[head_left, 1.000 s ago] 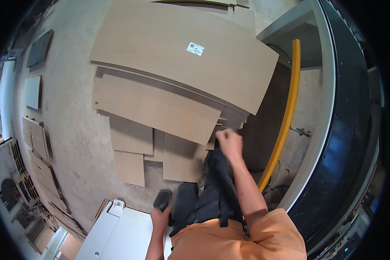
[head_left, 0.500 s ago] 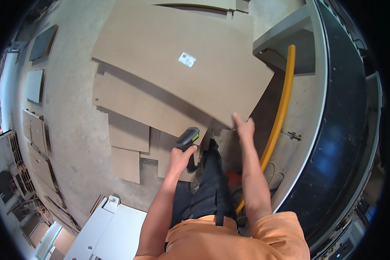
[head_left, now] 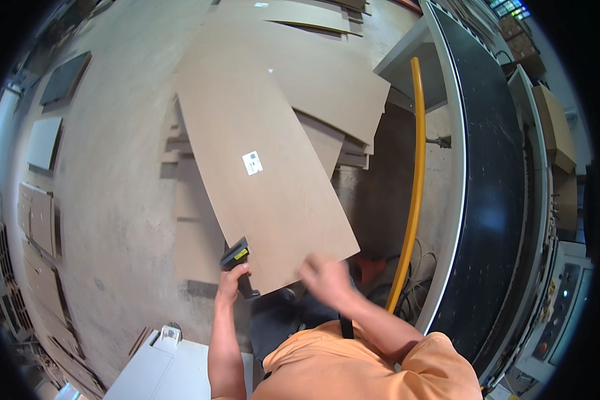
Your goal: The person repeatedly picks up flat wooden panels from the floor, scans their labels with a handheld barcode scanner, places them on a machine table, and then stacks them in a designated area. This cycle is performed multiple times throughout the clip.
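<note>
My left hand (head_left: 231, 281) is closed around the handle of a dark handheld barcode scanner (head_left: 235, 255). The scanner's head is up against the near left part of a long brown board (head_left: 267, 207). A white label (head_left: 252, 163) is stuck on the board's upper face. The board stretches away from me over other boards, its near end in front of my legs. At this near end, my right hand (head_left: 328, 279) is over the edge. Motion smears its fingers, so their grip cannot be made out.
Under and beyond the board are more flat brown boards (head_left: 340, 80). On the right, a curved yellow tube (head_left: 413, 193) runs beside a machine with a long black surface (head_left: 490, 200). A white panel (head_left: 157, 370) stands at lower left, and stacked boards (head_left: 39, 217) lie farther left.
The labelled board has swung round from lying crosswise to pointing lengthwise away from me, its label nearer. My right hand has moved left and down from the board's corner. The scanner has shifted left.
</note>
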